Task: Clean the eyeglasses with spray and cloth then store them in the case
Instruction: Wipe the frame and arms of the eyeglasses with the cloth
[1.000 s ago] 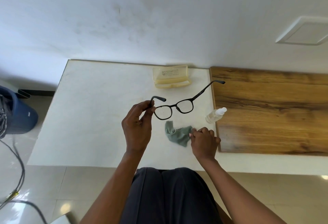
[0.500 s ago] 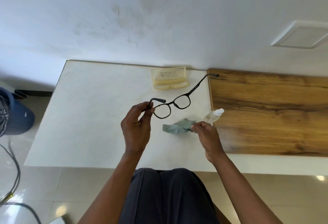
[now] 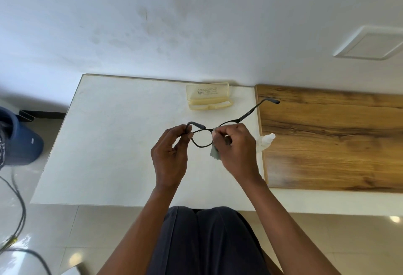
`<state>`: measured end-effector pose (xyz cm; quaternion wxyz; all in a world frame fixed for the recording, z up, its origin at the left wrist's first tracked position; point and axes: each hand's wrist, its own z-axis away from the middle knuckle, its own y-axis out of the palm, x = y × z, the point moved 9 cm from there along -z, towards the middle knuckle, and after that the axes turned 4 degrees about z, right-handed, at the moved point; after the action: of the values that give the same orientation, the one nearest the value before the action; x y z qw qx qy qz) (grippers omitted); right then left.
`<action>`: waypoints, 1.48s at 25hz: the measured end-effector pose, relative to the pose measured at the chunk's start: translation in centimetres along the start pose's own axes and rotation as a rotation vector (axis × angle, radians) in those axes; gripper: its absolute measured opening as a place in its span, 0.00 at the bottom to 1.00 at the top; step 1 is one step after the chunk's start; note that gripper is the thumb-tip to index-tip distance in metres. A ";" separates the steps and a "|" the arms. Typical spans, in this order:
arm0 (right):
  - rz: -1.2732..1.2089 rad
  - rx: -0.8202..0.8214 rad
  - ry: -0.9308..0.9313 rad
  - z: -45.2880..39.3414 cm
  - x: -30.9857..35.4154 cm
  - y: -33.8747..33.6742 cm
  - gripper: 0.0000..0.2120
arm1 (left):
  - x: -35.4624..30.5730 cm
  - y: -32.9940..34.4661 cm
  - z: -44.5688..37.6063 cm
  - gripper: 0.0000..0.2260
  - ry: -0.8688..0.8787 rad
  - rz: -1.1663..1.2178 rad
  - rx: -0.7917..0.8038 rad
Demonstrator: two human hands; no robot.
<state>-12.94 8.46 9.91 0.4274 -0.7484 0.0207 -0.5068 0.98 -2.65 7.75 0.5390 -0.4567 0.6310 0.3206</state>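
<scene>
Head view: one pair of thin black round-lensed eyeglasses at frame centre, left hand pinching its temple, right hand pressing one soft grey-green cloth to a lens. One translucent yellow case lies open above; one clear spray bottle lies right.

We see matt black plastic on the eyeglasses, soft grey-green cloth bunched beside them, and a translucent yellowish plastic case. The spray bottle looks like clear plastic. The bench is smooth matt white; the board shows grained wood. The floor tiles shine glossy.
</scene>
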 end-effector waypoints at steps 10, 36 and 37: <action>0.310 0.213 -0.176 0.9 1.2 3.9 0.21 | 0.0 0.4 0.0 0.11 -0.032 0.044 0.017; 0.431 -0.045 -0.399 2.6 2.8 2.2 0.15 | -1.2 0.8 0.0 0.06 0.061 -0.063 0.014; 0.415 -0.049 -0.404 2.6 2.7 2.1 0.14 | -1.2 0.7 0.0 0.07 0.062 -0.065 0.008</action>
<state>-8.75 7.53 10.25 0.4991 -0.8241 0.0999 -0.2485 0.31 -2.11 8.89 0.5309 -0.4845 0.6336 0.2862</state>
